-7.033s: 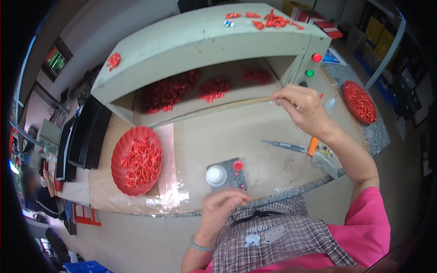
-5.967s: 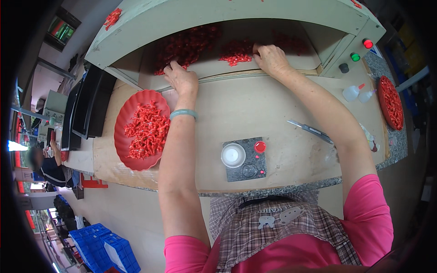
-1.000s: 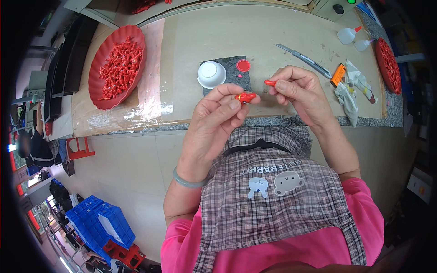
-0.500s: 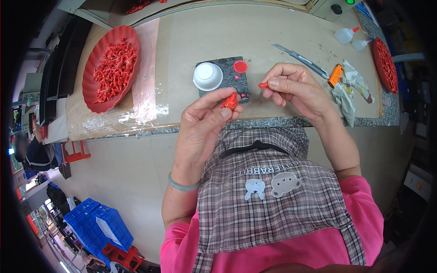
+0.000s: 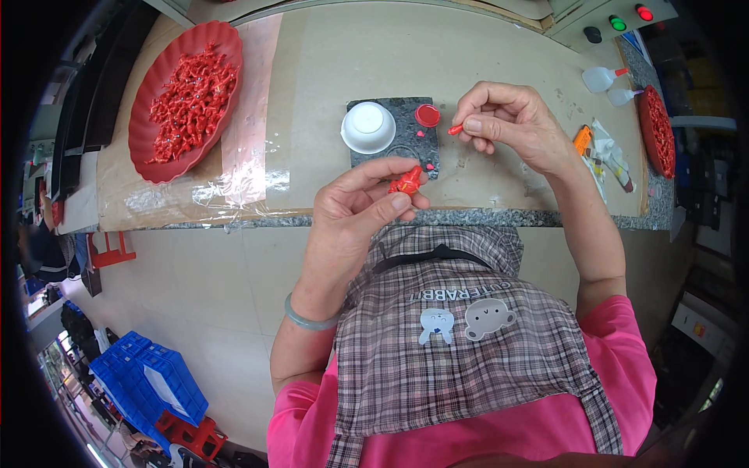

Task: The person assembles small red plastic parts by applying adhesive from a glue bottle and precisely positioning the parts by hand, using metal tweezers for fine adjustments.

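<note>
A: Entry, head view. Small red piece (image 5: 406,182) is pinched between thumb and fingertips of the left hand (image 5: 360,212), held over the near edge of the counter (image 5: 328,93), just near of the dark grey slab (image 5: 398,134).

B: Shape of the piece?

A: Lumpy, bright red; finer detail too small to tell. Left fingers are closed narrow around it.

B: Right hand?

A: Right hand (image 5: 507,125) is raised over the counter, right of the slab. Its thumb and forefinger are pinched narrow on a smaller red bit (image 5: 455,129), whose tip points left toward the slab.

B: The two red items: touching?

A: Apart. The smaller bit is farther and to the right of the larger piece.

B: On the slab?

A: A white round cup (image 5: 368,126) at its left and a red round cap (image 5: 427,115) at its far right corner; a few red specks between them.

B: Surroundings?

A: Far left, a red scalloped tray (image 5: 152,136) heaped with red pieces, resting partly on clear plastic sheet (image 5: 246,168). Far right, two small white squeeze bottles (image 5: 605,78) with red tips, and a second red tray (image 5: 657,132) at the right edge. Near the right wrist, an orange-handled tool (image 5: 583,140) among crumpled white scraps. A blue crate (image 5: 152,382) stands on the floor, lower left.
</note>
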Demonstrator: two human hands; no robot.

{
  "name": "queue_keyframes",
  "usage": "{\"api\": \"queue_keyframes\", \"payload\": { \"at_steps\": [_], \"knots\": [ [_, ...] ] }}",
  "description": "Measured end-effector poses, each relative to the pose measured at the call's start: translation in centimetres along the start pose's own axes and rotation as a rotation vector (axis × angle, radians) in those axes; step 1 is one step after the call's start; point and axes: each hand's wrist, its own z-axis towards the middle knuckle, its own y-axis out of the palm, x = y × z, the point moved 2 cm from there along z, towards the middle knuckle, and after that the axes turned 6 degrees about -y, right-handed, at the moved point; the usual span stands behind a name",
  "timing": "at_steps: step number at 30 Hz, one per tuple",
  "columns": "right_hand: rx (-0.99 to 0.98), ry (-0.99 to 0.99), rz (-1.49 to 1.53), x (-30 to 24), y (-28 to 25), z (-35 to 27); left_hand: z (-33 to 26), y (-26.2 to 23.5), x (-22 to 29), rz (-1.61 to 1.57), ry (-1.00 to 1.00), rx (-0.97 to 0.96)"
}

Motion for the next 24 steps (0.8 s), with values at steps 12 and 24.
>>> {"api": "queue_keyframes", "payload": {
  "at_steps": [12,24],
  "knots": [
    [-0.128,0.244,-0.296,-1.0,-0.9,4.1,0.3,-1.2,-1.0,0.084,-0.008,0.027],
    [-0.185,0.343,-0.428,-0.7,-0.7,5.7,0.4,-2.0,-1.1,0.082,-0.023,-0.008]
  ]
}}
